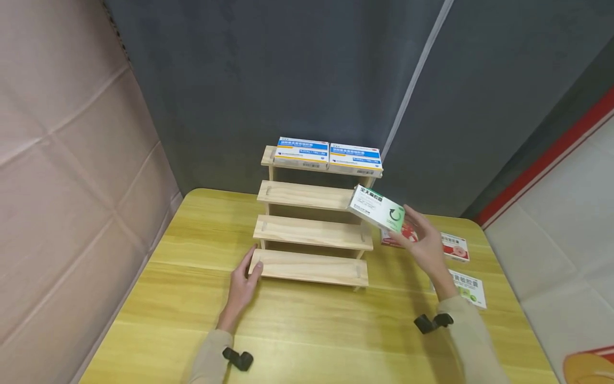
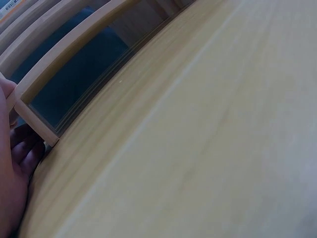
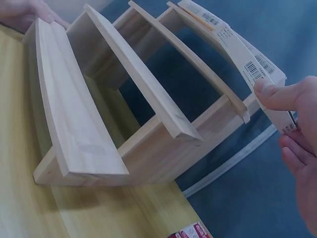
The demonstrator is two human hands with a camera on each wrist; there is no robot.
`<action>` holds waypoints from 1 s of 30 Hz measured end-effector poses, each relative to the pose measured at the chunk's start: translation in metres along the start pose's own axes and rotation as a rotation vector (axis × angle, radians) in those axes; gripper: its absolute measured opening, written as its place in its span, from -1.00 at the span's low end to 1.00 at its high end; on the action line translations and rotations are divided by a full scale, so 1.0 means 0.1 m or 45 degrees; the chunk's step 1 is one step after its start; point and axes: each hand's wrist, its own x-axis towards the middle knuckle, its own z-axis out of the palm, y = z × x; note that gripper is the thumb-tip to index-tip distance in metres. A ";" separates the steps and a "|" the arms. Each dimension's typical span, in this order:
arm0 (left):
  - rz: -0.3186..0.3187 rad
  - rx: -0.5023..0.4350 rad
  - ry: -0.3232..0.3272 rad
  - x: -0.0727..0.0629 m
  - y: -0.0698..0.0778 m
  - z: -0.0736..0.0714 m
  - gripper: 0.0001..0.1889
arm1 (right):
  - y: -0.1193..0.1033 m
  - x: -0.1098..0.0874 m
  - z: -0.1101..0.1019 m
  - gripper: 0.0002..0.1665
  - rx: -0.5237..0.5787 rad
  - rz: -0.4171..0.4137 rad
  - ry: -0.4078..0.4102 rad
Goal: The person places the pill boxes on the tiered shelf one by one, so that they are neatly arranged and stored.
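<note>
A stepped wooden rack point(image 1: 307, 266) with several shelves stands on the table. My left hand point(image 1: 243, 282) grips the left end of its lowest shelf, thumb on top and fingers behind the side. In my right hand point(image 1: 424, 248) is a white and green medicine box point(image 1: 376, 209), pinched at its right end and tilted. Its left end overlaps the right end of the second shelf from the top in the head view. Two blue and white medicine boxes, a left one point(image 1: 301, 152) and a right one point(image 1: 356, 159), lie side by side on the top shelf.
Right of the rack, on the wooden table point(image 1: 307, 336), lie a red box point(image 1: 390, 238) partly behind my right hand, a red and white box point(image 1: 454, 247) and a white and green box point(image 1: 470, 289). A dark grey curtain point(image 1: 230, 96) hangs behind the table.
</note>
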 end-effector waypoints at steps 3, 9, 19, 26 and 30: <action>0.011 0.004 -0.002 0.00 0.00 0.00 -0.44 | -0.03 0.04 0.03 -0.11 -0.010 -0.012 -0.011; -0.024 -0.040 -0.028 0.00 0.01 0.00 -0.41 | -0.10 0.10 0.10 -0.11 -0.029 -0.040 -0.053; -0.028 -0.041 -0.022 0.01 0.00 0.00 -0.43 | -0.17 0.20 0.25 -0.10 0.053 -0.105 -0.112; -0.062 -0.026 -0.049 -0.01 0.21 -0.03 -0.43 | -0.26 0.24 0.33 -0.11 0.038 -0.117 -0.155; -0.064 -0.005 -0.064 -0.04 0.41 -0.07 -0.43 | -0.31 0.29 0.36 -0.10 0.006 -0.085 -0.201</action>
